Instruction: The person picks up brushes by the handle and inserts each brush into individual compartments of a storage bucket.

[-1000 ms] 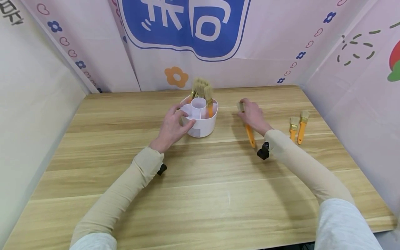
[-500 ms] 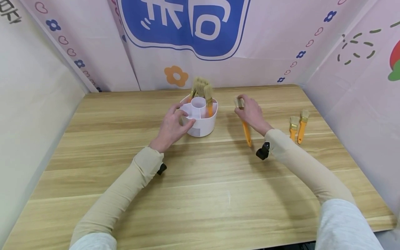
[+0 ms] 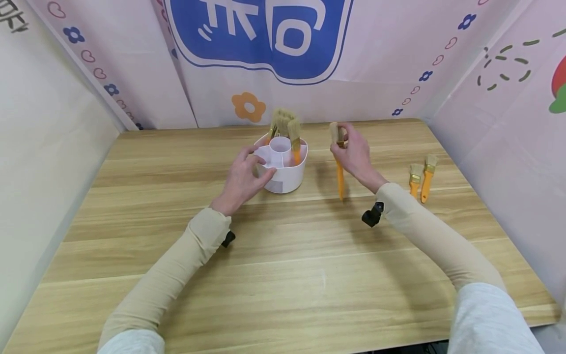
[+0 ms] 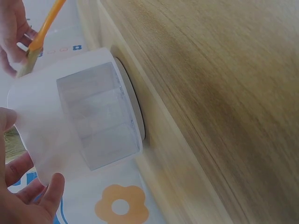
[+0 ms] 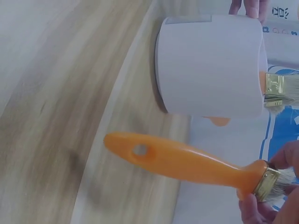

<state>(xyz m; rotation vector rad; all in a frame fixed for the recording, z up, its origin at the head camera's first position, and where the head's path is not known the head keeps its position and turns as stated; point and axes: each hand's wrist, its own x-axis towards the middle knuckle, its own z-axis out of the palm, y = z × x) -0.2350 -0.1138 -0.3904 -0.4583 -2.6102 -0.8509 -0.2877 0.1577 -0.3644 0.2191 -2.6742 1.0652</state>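
Note:
A white divided brush holder point(image 3: 292, 180) with a round tube in its middle stands on the table. My left hand point(image 3: 240, 181) grips its rim, with the thumb point(image 4: 7, 118) on one side and fingers point(image 4: 52, 192) on the other. Several paintbrushes point(image 3: 294, 133) stand bristles-up in the holder's rear and right compartments. To the right of it, my right hand point(image 3: 358, 156) pinches another paintbrush point(image 5: 187, 161) near its metal band. That brush is nearly upright, bristles up, and its orange handle hangs down, apart from the holder.
Two more orange-handled paintbrushes, one shorter brush point(image 3: 414, 181) and one longer brush point(image 3: 427, 180), lie on the wooden table point(image 3: 283, 285) at the right, beyond my right forearm. A printed cloth wall point(image 3: 362, 101) rises behind the table's back edge.
My right hand has lifted the paintbrush and brought it from a slant to nearly upright, shifting slightly left. The left hand and the holder have stayed in place.

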